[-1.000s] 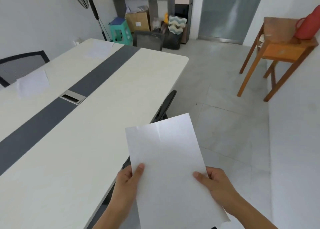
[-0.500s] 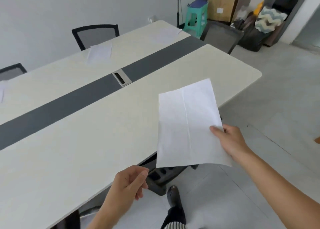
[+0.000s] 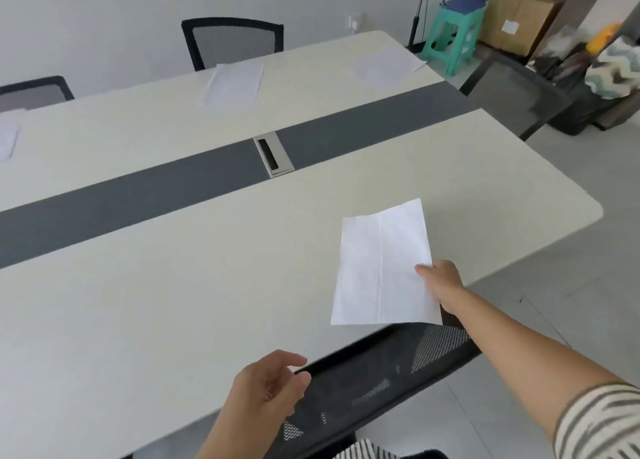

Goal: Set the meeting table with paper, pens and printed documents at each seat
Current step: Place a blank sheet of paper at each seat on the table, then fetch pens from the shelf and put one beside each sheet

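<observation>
text legible: none | cardboard box (image 3: 519, 11): white label (image 3: 509, 26) is seen, print too small to be read | held sheet (image 3: 381, 268): no writing can be made out, only a crease | far sheets (image 3: 233, 84) on the table (image 3: 156, 302): any print is blurred beyond reading

Bare hands and forearms, one striped sleeve

The left hand (image 3: 266, 386) and the right hand (image 3: 441, 280) are both uncovered, as are the arms behind them. The left forearm (image 3: 221, 438) shows only as far as the lower frame edge, while the long right forearm (image 3: 519, 344) is bare up to about the elbow. There the loose cream-coloured sleeve (image 3: 602, 424) begins, crossed by narrow dark grey-green stripes that curve round the arm. Its hem is a soft, slightly uneven edge. At the bottom edge a small patch of striped cloth (image 3: 363, 453), pale with thin dark lines, shows at the person's front.
</observation>
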Motion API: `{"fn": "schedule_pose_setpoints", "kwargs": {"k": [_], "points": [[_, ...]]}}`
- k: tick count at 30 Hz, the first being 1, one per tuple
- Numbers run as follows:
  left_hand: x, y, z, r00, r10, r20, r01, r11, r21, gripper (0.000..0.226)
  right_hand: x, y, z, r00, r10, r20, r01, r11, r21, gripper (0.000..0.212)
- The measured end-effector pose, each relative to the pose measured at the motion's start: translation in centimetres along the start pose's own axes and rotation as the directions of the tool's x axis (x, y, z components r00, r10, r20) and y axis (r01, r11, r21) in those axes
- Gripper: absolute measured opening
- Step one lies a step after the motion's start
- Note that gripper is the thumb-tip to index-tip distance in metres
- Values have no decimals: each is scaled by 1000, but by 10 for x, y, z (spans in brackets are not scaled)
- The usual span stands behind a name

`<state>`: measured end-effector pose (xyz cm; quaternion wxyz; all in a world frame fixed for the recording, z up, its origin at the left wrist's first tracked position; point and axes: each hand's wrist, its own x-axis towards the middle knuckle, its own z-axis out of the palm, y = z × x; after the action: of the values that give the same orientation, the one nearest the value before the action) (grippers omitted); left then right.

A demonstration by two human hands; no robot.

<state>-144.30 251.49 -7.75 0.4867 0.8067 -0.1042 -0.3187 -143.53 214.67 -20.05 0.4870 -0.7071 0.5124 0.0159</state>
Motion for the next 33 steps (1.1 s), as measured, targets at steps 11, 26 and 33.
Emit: {"fn": "schedule_pose_setpoints", "kwargs": {"k": [11, 26, 33], "points": [[19, -13, -10, 987, -123, -103, 128, 991, 47, 13, 28, 2, 24, 983, 110, 147, -71, 967, -244, 12], [100, 98, 112, 957, 105, 272, -152, 975, 160, 13, -89, 78, -187, 986, -144, -83, 154, 978, 142, 6], [128, 159, 249, 890, 141, 433, -245, 950, 194, 11, -112, 175, -272, 983, 72, -167, -8, 935, 355, 8]]}}
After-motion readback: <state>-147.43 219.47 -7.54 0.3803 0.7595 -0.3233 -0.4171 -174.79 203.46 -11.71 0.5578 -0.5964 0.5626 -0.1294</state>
